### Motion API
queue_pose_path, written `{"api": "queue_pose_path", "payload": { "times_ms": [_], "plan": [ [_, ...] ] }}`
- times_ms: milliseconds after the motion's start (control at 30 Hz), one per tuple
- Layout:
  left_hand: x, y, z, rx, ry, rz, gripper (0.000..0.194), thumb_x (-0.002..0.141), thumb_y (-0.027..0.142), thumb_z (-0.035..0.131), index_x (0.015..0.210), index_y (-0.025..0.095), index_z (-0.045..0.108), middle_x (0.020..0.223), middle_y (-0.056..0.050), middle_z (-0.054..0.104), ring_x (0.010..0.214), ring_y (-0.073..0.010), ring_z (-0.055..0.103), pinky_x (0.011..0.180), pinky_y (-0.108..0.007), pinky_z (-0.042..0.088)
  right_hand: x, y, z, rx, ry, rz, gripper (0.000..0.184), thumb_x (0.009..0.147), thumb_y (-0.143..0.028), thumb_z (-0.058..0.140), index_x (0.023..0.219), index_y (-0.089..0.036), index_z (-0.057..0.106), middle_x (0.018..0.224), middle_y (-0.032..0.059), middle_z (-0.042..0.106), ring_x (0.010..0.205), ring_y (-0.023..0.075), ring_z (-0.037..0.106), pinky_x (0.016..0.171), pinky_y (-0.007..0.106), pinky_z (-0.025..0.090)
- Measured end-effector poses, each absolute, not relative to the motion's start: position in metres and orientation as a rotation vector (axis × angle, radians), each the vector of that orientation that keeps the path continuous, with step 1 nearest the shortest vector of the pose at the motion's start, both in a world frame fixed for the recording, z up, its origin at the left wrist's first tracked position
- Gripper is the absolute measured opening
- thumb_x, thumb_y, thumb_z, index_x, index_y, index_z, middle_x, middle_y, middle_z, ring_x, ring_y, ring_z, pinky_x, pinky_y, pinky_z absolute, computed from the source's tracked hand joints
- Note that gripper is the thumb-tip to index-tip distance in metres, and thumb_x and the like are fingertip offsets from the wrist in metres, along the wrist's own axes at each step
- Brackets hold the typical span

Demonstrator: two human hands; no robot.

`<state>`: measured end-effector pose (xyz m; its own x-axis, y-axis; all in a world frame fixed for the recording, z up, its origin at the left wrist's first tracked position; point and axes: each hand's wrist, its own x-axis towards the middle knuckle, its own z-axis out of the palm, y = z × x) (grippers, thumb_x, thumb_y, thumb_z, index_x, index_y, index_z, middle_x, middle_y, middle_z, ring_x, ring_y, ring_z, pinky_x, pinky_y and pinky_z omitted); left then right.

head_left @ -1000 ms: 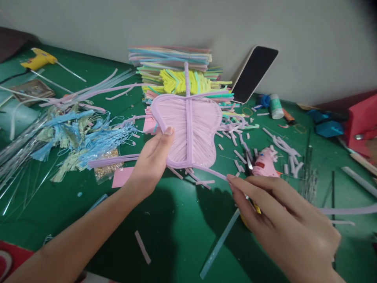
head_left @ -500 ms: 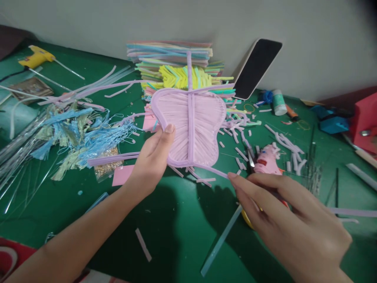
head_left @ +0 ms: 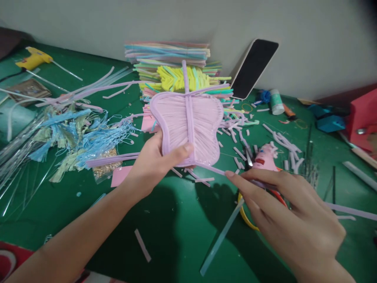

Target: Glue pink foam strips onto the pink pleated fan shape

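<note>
My left hand (head_left: pixel 150 165) grips the lower left of a lilac butterfly-shaped panel (head_left: pixel 206 125), its thumb laid across the bottom near the middle. Pleated pale material fills the panel, bordered by fuzzy pipe cleaner. A double lilac spine runs down its centre and sticks out above the top edge. From the bottom edge a lilac pipe cleaner (head_left: pixel 211 169) stretches right. Thumb and forefinger of my right hand (head_left: pixel 291 208) pinch this strand. Partly hidden behind that hand lie scissors (head_left: pixel 246 218) with yellow and red handles.
Pipe cleaner bundles (head_left: pixel 167 53) lie by the wall, beside a leaning phone (head_left: pixel 255 67). A yellow glue gun (head_left: pixel 35 58), blue tassels (head_left: pixel 100 133) and a bag of gold bits (head_left: pixel 106 167) are left. Lilac offcuts surround a pink figure (head_left: pixel 266 155). A bluish strip (head_left: pixel 220 239) lies in front.
My left thumb has moved from the panel's left edge to the bottom centre. The panel has tilted slightly, its top spine leaning left. My right hand keeps its pinch, shifted slightly left.
</note>
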<state>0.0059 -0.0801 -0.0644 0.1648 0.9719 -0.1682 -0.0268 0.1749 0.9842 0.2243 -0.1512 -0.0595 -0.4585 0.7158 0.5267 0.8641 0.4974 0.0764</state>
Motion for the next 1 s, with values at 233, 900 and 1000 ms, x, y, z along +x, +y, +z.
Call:
{"api": "queue_pose_path", "payload": {
  "times_ms": [233,900,1000],
  "plan": [
    [0.006,-0.081,-0.068,1.090,1.021,0.899,0.053,0.063,0.022,0.081,0.111,0.017,0.060,0.101,-0.005,0.073,0.094,-0.0274,0.068,0.072,-0.029,0.056,0.227,-0.148,-0.058,-1.271,-2.314,-0.436,0.038,0.075,0.004,0.065,0.105,-0.021,0.068,0.091,0.0083,0.067,0.073,0.0190,0.057,0.067,0.036,0.041],
    [0.004,-0.081,-0.070,0.945,0.830,0.874,0.029,0.078,0.025,0.073,0.104,0.014,0.066,0.095,-0.006,0.075,0.085,-0.0231,0.072,0.072,-0.026,0.060,0.225,-0.142,-0.052,-1.254,-2.274,-0.273,0.042,0.080,0.004,0.058,0.107,-0.027,0.066,0.085,0.0051,0.061,0.074,0.0171,0.056,0.068,0.036,0.039],
    [0.001,-0.081,-0.064,0.936,0.792,0.889,0.027,0.079,0.027,0.072,0.103,0.014,0.068,0.097,-0.007,0.075,0.088,-0.0227,0.072,0.073,-0.025,0.059,0.223,-0.139,-0.045,-1.222,-2.273,-0.261,0.045,0.077,0.004,0.061,0.112,-0.024,0.064,0.092,0.0063,0.061,0.078,0.0167,0.058,0.069,0.034,0.044]
  ]
}}
